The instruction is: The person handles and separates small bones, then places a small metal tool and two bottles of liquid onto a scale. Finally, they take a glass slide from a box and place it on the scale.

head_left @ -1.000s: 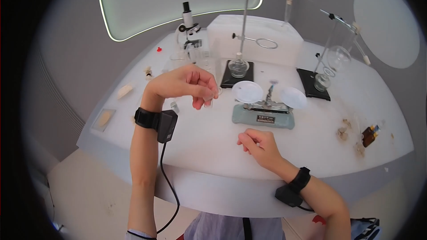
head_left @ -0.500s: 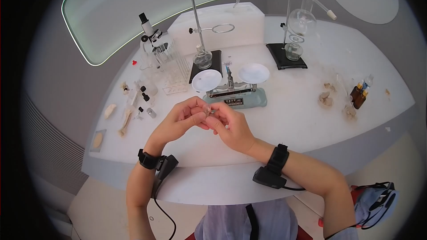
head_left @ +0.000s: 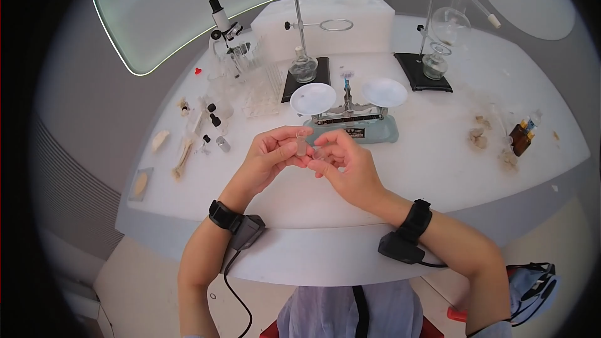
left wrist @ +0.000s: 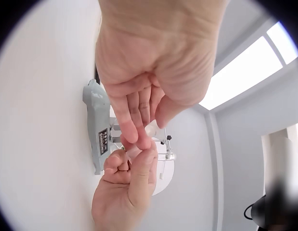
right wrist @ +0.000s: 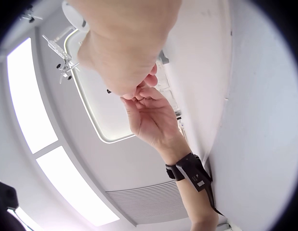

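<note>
In the head view my left hand [head_left: 266,159] pinches a small clear glass vial [head_left: 302,146] upright between thumb and fingers. My right hand [head_left: 355,172] meets it from the right, fingers bent and thumb against a small clear piece [head_left: 318,154], whose shape is unclear. The left wrist view has my left hand [left wrist: 153,62] above, the vial [left wrist: 151,128] by its thumb, and my right hand [left wrist: 122,192] below with its clear piece [left wrist: 134,152]. Seen from the right wrist, my right hand [right wrist: 127,43] hides both items and touches my left hand [right wrist: 156,118].
A balance [head_left: 382,131] with two white pans stands just behind the hands. Stands on black bases [head_left: 322,78] and a microscope [head_left: 220,19] are farther back. Small bottles [head_left: 223,144] and bones [head_left: 183,159] lie left; brown bottles [head_left: 520,141] lie right.
My left hand has come down towards the front, and my right hand has risen to meet it. Since the middle frame the fingers have parted slightly, showing the vial. The head view has shifted.
</note>
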A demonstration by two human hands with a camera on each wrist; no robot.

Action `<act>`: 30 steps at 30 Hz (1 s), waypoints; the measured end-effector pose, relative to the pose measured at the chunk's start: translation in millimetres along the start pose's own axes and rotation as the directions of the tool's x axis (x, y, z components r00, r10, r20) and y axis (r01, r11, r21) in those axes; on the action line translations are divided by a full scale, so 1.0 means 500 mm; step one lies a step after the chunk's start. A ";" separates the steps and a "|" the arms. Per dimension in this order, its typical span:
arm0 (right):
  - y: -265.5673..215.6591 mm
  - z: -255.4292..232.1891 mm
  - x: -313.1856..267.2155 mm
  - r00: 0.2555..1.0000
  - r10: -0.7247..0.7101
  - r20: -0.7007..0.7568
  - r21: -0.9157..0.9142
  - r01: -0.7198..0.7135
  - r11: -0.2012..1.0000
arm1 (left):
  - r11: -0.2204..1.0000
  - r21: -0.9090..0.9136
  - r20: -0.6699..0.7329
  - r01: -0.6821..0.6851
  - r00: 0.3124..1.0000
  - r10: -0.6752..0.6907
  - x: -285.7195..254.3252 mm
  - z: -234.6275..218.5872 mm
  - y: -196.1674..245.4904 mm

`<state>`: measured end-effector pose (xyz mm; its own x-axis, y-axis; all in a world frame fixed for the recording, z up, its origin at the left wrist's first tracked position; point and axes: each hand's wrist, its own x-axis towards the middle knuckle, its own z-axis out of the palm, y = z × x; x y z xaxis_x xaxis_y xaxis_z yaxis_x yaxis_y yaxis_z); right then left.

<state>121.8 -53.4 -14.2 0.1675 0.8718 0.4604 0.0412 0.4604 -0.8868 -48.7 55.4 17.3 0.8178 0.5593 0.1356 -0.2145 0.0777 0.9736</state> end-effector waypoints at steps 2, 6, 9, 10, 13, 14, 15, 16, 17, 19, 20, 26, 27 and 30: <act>0.005 0.000 0.002 1.000 0.013 -0.001 0.020 -0.013 1.000 | 0.995 0.089 -0.016 -0.045 0.999 0.047 0.001 -0.005 0.001; 0.009 -0.009 0.005 0.998 0.026 0.053 -0.026 -0.025 0.999 | 0.978 0.163 -0.057 -0.129 0.989 0.140 0.002 0.005 0.006; 0.010 -0.010 0.006 0.998 -0.017 0.060 -0.129 0.024 0.991 | 0.973 0.203 -0.065 -0.106 0.990 0.122 0.001 0.013 0.012; 0.010 -0.011 0.005 0.998 -0.033 0.052 -0.140 0.040 0.989 | 0.974 0.201 -0.065 -0.105 0.991 0.120 0.000 0.016 0.014; 0.009 -0.007 0.004 0.998 0.047 0.048 -0.052 -0.044 0.998 | 0.969 0.223 -0.049 -0.104 0.992 0.118 -0.006 0.024 0.021; 0.008 -0.006 0.004 0.998 0.049 0.048 -0.051 -0.047 0.998 | 0.961 0.258 -0.038 -0.101 0.993 0.114 -0.008 0.027 0.024; 0.006 -0.005 0.004 0.998 0.056 0.034 -0.022 -0.055 0.998 | 0.951 0.294 -0.027 -0.099 0.993 0.112 -0.010 0.029 0.027; 0.006 -0.005 0.005 0.998 0.064 0.020 0.007 -0.064 0.998 | 0.951 0.293 -0.028 -0.097 0.994 0.110 -0.011 0.032 0.029; 0.007 -0.006 0.005 0.998 0.066 0.020 0.007 -0.066 0.998 | 0.942 0.318 -0.031 -0.111 0.991 0.127 -0.011 0.037 0.030; 0.011 -0.008 0.005 0.998 0.055 0.034 -0.006 -0.054 0.999 | 0.932 0.342 -0.033 -0.123 0.989 0.143 -0.010 0.037 0.028; 0.012 -0.008 0.004 0.998 0.057 0.033 -0.005 -0.056 0.998 | 0.919 0.376 -0.030 -0.119 0.990 0.140 -0.010 0.033 0.028; 0.010 -0.008 0.004 1.000 0.014 0.014 -0.082 -0.013 0.997 | 0.853 0.511 -0.011 -0.109 0.991 0.133 -0.013 0.031 0.033; 0.009 -0.009 0.004 1.000 -0.011 0.012 -0.110 0.012 0.994 | 0.821 0.554 0.012 -0.137 0.988 0.157 -0.013 0.030 0.032; 0.012 -0.008 0.005 0.999 -0.036 0.003 -0.127 0.036 0.991 | 0.757 0.631 0.013 -0.171 0.978 0.210 -0.013 0.034 0.031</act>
<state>126.4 -49.2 -18.6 0.1631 0.8553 0.4918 0.1723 0.4662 -0.8678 -48.3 39.1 34.7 0.7614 0.5524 0.3392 0.0347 -0.5572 0.8297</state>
